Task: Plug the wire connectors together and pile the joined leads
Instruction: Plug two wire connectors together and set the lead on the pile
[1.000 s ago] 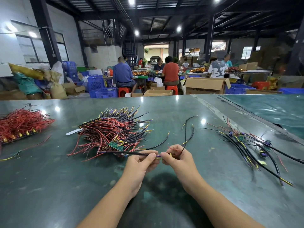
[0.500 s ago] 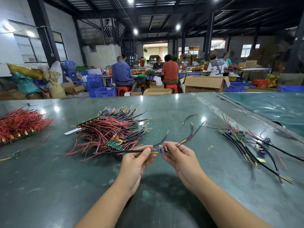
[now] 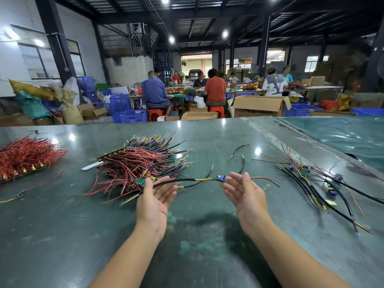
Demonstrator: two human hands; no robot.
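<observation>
A joined lead (image 3: 199, 179) stretches level between my hands above the green table (image 3: 207, 235). Its blue connector (image 3: 220, 178) sits in the middle, with a black sleeved wire running left and thin red wires running right. My left hand (image 3: 153, 198) is palm up with straight fingers, and the black wire lies across them. My right hand (image 3: 244, 194) is also palm up with spread fingers, and the red wires rest on its fingertips. A heap of red and black unjoined leads (image 3: 141, 163) lies just left of my left hand. Joined leads (image 3: 311, 181) are piled to the right.
A second bundle of red wires (image 3: 27, 156) sits at the far left. Two loose black leads (image 3: 242, 161) lie beyond my right hand. A yellow-black lead (image 3: 12, 197) lies near the left edge. People sit at benches behind the table, among cardboard boxes (image 3: 259, 106) and blue crates (image 3: 124, 109).
My hands were close together, pinching the two connector halves. Now they have moved apart and opened palm up, with the joined lead stretched across the fingers.
</observation>
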